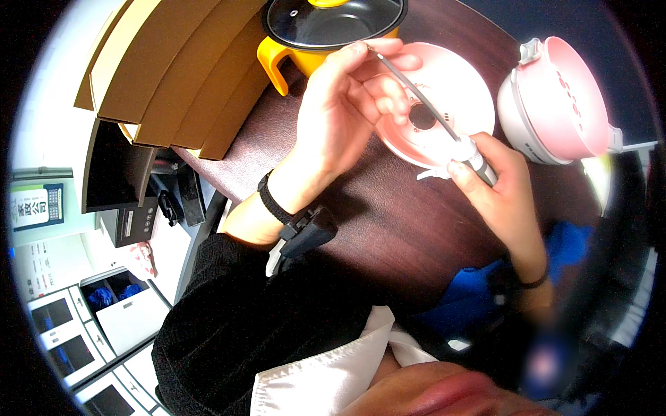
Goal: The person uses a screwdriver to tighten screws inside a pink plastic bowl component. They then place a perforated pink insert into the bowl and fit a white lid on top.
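Observation:
My right hand is wrapped round the handle of a screwdriver with a long thin metal shaft, slanting up and to the left. At the shaft's tip, the thumb and forefinger of my left hand pinch together. A small dark bit shows there, too small to name; the other fingers are loosely curled. Beneath both hands lies a pale pink, round, dish-like part with a dark round hole at its middle. To the right, a pink and white pot-shaped appliance body with side lugs rests tilted on the table.
A yellow pot with a black inside and a lid stands at the far edge. Brown cardboard rises at the far left. Blue cloth lies by my right forearm on the dark wood-grain table. White cabinets stand to the left.

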